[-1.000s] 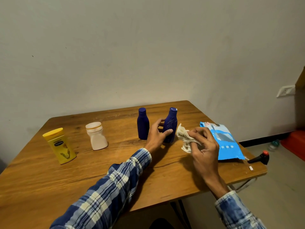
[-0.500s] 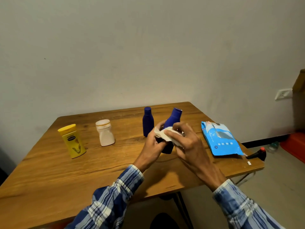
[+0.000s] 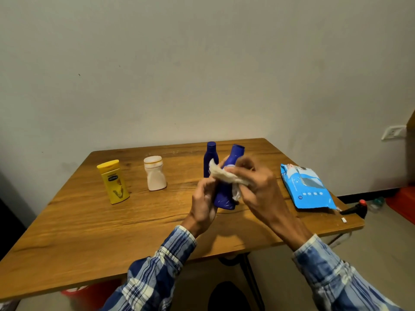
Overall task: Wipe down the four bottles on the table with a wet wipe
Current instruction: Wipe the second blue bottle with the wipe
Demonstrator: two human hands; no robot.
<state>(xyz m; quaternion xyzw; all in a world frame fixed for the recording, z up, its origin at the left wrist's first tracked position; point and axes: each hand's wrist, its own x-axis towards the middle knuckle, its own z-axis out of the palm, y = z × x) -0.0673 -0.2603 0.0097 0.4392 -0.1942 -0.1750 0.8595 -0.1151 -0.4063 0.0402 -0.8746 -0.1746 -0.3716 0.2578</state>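
Blue bottle [image 3: 224, 194], tilted, wipe-wrapped [image 3: 226, 176]

A white wall socket [image 3: 393, 132] is mounted on the pale wall [image 3: 202, 63] at the right. A black handle with a red cap [image 3: 356, 208] is seen by the right edge of the desk [image 3: 89, 221], and a small white scrap [image 3: 343, 219] is laid near it. A red bucket [image 3: 89, 296] is partly hidden below.
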